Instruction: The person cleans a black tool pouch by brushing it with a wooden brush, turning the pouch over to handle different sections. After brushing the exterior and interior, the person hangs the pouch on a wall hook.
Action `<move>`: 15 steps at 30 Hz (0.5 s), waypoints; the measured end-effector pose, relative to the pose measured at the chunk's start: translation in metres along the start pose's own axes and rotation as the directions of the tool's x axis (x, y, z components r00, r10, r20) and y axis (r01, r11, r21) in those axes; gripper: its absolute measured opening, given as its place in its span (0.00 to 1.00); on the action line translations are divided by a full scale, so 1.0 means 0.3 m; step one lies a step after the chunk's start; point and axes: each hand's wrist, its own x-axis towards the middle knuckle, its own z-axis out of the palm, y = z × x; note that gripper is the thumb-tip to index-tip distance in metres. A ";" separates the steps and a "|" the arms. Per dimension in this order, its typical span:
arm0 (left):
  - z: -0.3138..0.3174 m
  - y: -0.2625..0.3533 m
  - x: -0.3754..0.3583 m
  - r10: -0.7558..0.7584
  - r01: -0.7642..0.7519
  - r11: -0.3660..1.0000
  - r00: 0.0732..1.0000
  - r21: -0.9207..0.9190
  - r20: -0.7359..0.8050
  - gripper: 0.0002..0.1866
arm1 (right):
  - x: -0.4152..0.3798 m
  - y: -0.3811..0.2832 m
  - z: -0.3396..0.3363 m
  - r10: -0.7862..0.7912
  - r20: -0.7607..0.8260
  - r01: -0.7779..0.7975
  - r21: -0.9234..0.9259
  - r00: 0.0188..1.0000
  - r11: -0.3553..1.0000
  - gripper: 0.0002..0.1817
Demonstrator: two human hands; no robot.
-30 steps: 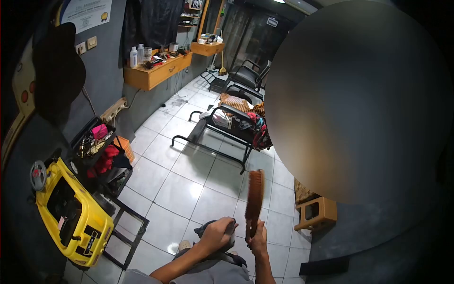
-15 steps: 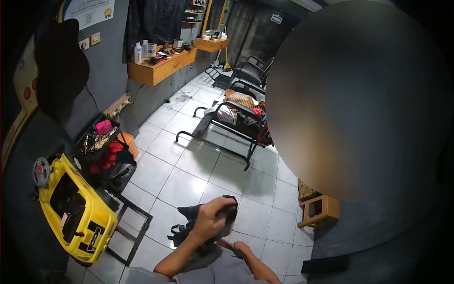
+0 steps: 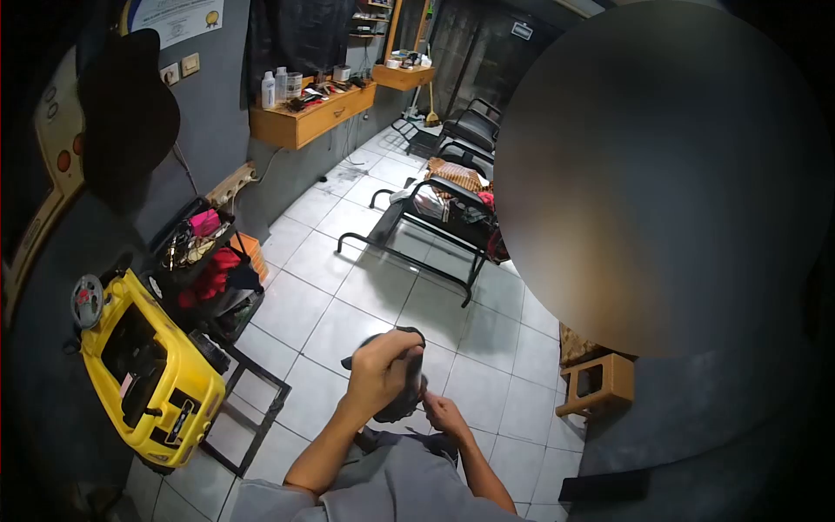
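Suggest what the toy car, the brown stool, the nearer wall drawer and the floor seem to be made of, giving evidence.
Toy car: probably glossy plastic; smoothly moulded yellow body.
Brown stool: likely plastic, fairly matt; moulded-looking edges.
Nearer wall drawer: perhaps varnished wood; orange-brown, flat panels.
Floor: probably glazed tile; grid joints, shiny reflections.

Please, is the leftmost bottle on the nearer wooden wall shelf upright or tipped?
Upright: the leftmost bottle stands on the wooden shelf, its narrow top pointing up.

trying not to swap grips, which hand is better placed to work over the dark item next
Probably the right hand: it sits by the dark item's lower right edge, while the left hand grips the item from above. What the right hand holds, if anything, is unclear.
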 end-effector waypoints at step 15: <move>0.008 -0.047 -0.058 -0.158 0.128 0.924 0.986 0.359 0.057 0.03 | -0.178 -0.217 0.083 -0.153 0.055 0.122 0.371 0.987 0.920 0.24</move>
